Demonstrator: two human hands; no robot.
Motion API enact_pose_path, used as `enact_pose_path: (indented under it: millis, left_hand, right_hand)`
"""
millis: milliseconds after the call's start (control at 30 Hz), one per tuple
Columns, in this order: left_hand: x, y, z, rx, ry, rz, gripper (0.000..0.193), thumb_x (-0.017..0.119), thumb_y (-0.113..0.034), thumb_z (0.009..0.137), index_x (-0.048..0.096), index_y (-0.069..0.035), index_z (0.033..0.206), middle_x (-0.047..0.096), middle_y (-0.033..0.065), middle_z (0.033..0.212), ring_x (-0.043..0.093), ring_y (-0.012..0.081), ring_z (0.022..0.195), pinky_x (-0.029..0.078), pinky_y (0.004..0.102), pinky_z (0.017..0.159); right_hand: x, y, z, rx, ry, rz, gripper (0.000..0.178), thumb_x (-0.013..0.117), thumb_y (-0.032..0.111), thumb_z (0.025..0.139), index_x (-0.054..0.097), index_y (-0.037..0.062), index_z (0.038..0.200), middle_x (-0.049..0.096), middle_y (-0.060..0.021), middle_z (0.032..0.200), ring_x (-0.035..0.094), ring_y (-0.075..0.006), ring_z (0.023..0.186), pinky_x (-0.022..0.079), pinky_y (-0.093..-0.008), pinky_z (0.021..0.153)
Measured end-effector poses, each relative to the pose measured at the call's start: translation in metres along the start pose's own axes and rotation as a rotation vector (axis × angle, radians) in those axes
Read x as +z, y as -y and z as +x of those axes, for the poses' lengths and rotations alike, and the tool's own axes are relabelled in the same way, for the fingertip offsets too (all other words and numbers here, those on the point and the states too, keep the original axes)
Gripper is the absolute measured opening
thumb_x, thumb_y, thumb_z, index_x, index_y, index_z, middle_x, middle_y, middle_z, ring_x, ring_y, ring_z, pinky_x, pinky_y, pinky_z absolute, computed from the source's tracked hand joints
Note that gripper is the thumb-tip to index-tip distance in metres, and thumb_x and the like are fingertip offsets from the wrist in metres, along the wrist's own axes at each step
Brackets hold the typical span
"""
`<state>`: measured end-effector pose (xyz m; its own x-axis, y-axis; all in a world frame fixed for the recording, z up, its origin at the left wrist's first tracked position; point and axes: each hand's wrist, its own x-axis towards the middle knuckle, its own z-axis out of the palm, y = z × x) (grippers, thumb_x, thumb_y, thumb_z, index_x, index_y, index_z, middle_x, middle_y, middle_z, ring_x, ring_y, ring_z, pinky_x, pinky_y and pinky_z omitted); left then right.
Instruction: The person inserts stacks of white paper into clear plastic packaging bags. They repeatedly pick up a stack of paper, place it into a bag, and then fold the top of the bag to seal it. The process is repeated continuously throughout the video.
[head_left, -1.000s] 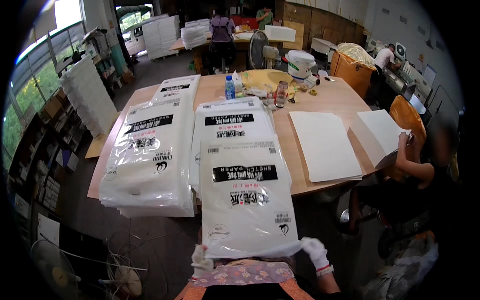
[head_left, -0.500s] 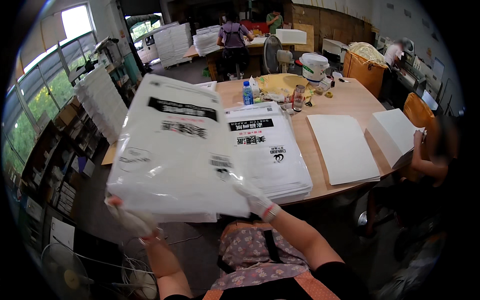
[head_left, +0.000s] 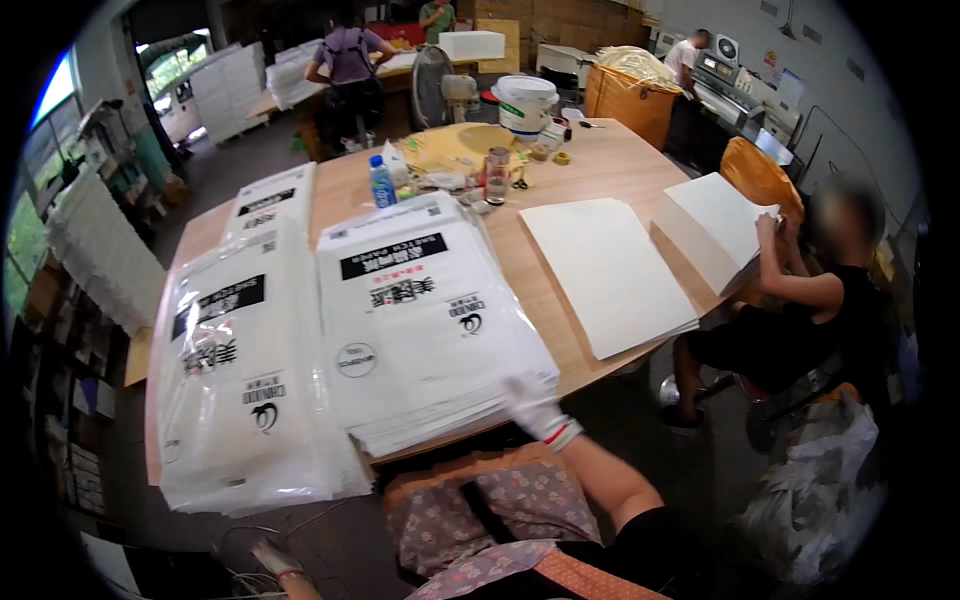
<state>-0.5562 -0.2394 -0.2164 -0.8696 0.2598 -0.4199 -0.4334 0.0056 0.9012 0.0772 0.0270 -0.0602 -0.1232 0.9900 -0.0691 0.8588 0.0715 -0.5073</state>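
My right hand (head_left: 537,408), in a white knit glove with a red-edged cuff, is at the near right corner of the middle stack of plastic-wrapped paper packs (head_left: 430,330). Its fingers are stretched out and hold nothing; whether they touch the stack is unclear. Low at the left, my gloved left hand (head_left: 272,558) hangs below the table edge with its fingers extended and nothing in them. Beside the middle stack lies a left pile of clear-wrapped packs (head_left: 240,370), overhanging the near edge. Another printed pack (head_left: 275,200) lies behind it.
On the wooden table (head_left: 600,185) stand a blue bottle (head_left: 382,182), a glass jar (head_left: 497,175) and a white bucket (head_left: 525,103). White sheets (head_left: 605,270) lie to the right. A seated person (head_left: 835,285) handles another paper stack (head_left: 715,225). A fan (head_left: 432,88) stands behind.
Both hands have let go of the wrapped pack they held up over the table's left side. My left hand has dropped lower, and the view has turned right.
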Motion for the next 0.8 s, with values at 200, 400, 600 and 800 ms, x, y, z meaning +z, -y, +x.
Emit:
enact_pose_path:
  millis: [200, 400, 600, 800]
  left_hand:
    - [-0.052, 0.148, -0.101, 0.237, 0.541, 1.466, 0.019, 0.049, -0.017, 0.086, 0.067, -0.011, 0.086, 0.060, 0.0171, 0.106, 0.058, 0.0232, 0.094, 0.048, 0.0365, 0.076]
    - [0.038, 0.104, -0.190, 0.472, 0.888, 1.389, 0.009, 0.055, -0.011, 0.082, 0.059, -0.006, 0.088, 0.061, 0.0111, 0.087, 0.058, 0.0230, 0.076, 0.048, 0.0364, 0.066]
    - [0.230, 0.045, -0.322, 0.682, 1.250, 1.075, 0.012, 0.062, -0.007, 0.078, 0.055, -0.002, 0.087, 0.058, 0.0136, 0.079, 0.059, 0.0260, 0.073, 0.047, 0.0348, 0.067]
    - [0.408, 0.092, -0.476, 0.164, 1.934, 0.761, 0.025, 0.050, -0.020, 0.091, 0.058, 0.000, 0.105, 0.062, 0.0063, 0.094, 0.056, 0.0139, 0.085, 0.045, 0.0287, 0.080]
  right_hand:
    - [-0.077, -0.228, -0.011, 0.036, -0.406, -0.539, 0.096, 0.070, 0.053, 0.069, 0.027, 0.0033, 0.140, 0.053, -0.0216, 0.120, 0.050, -0.0374, 0.111, 0.040, -0.0416, 0.094]
    - [-0.113, -0.238, 0.014, 0.153, -0.148, -0.214, 0.100, 0.069, 0.060, 0.068, 0.027, 0.0069, 0.141, 0.061, -0.0176, 0.107, 0.058, -0.0355, 0.098, 0.046, -0.0417, 0.085]
    - [-0.123, -0.265, 0.016, 0.055, -0.306, -0.093, 0.051, 0.060, 0.044, 0.083, 0.054, 0.0073, 0.118, 0.066, -0.0129, 0.088, 0.063, -0.0345, 0.082, 0.049, -0.0424, 0.071]
    - [-0.125, -0.220, 0.007, -0.080, -0.674, -0.370, 0.020, 0.052, 0.024, 0.087, 0.064, 0.0131, 0.098, 0.062, -0.0116, 0.080, 0.058, -0.0315, 0.064, 0.046, -0.0439, 0.053]
